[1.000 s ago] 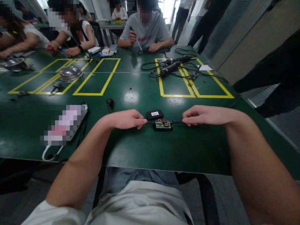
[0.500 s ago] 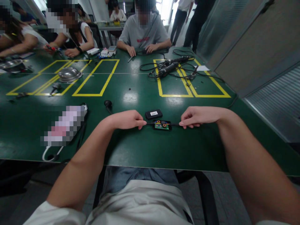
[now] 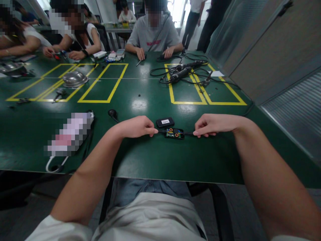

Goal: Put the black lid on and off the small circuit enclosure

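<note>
Between my hands on the green table lies an opened black power adapter case [image 3: 174,133], its green circuit board and copper coils showing. My left hand [image 3: 147,129] pinches the black cable that leaves the case on the left. Its counterpart on the right is pinched by my right hand [image 3: 203,126], thumb against the fingers. The ribbed black cover [image 3: 165,122] with a white label lies just behind the case, apart from both hands. A black plug [image 3: 112,114] rests on the table beyond my left wrist.
A blurred-out pink and white item [image 3: 71,132] lies at left. Metal bowls [image 3: 75,79] and small parts sit further back. Black electric screwdrivers [image 3: 181,73] with tangled cables lie at the back right. A co-worker [image 3: 154,33] sits across the table; other people are at left.
The case and both my hands have shifted very slightly to the right, and the plug slightly left. The co-worker's hand across the table has moved a little right.
</note>
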The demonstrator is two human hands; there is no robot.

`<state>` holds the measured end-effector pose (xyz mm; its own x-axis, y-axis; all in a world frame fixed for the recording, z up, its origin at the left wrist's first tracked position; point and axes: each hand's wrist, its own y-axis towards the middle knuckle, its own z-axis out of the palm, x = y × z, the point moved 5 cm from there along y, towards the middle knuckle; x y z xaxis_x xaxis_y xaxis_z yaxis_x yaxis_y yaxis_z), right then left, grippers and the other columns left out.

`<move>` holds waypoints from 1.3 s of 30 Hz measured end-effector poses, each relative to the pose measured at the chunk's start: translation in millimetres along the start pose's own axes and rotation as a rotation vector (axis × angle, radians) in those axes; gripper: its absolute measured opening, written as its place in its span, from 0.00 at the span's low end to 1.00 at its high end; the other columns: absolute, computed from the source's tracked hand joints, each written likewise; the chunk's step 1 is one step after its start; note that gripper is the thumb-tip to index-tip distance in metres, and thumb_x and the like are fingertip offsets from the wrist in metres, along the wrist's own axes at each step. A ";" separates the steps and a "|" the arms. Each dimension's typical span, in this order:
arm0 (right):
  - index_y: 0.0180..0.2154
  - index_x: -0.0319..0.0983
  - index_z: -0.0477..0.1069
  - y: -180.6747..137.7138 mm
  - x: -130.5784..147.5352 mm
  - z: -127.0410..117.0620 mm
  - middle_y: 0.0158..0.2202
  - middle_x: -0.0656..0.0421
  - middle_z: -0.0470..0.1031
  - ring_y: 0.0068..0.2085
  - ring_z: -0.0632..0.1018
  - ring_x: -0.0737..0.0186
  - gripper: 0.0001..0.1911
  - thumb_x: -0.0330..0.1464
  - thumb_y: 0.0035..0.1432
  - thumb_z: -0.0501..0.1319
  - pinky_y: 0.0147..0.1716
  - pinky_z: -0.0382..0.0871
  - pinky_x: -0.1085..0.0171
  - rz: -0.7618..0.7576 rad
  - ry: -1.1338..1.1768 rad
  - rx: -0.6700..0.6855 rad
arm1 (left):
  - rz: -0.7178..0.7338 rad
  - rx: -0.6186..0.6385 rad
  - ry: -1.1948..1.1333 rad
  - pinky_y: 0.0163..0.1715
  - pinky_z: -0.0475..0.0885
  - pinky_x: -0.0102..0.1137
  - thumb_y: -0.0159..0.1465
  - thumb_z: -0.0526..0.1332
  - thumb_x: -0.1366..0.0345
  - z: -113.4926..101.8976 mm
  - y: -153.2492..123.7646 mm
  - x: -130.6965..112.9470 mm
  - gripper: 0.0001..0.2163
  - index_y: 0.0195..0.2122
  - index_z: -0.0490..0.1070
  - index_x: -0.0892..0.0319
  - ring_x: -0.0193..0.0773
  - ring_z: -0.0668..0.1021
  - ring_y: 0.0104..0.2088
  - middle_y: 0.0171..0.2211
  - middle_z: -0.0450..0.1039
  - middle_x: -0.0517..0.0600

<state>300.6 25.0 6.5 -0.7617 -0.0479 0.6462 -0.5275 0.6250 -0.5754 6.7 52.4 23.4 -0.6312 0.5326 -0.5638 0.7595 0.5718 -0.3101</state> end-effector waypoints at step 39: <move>0.41 0.40 0.86 26.7 29.6 3.3 0.36 0.54 0.85 0.38 0.80 0.54 0.21 0.50 0.57 0.70 0.41 0.74 0.56 -0.197 -0.033 -0.454 | 0.018 -0.544 0.279 0.68 0.75 0.51 0.78 0.60 0.58 4.0 16.3 7.6 0.18 0.62 0.84 0.57 0.55 0.82 0.63 0.64 0.81 0.59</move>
<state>262.8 37.7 8.6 -0.6790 -0.2194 0.7006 -0.4509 0.8777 -0.1622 14.9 63.2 10.9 -0.6920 0.6465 -0.3212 0.6275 0.7587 0.1750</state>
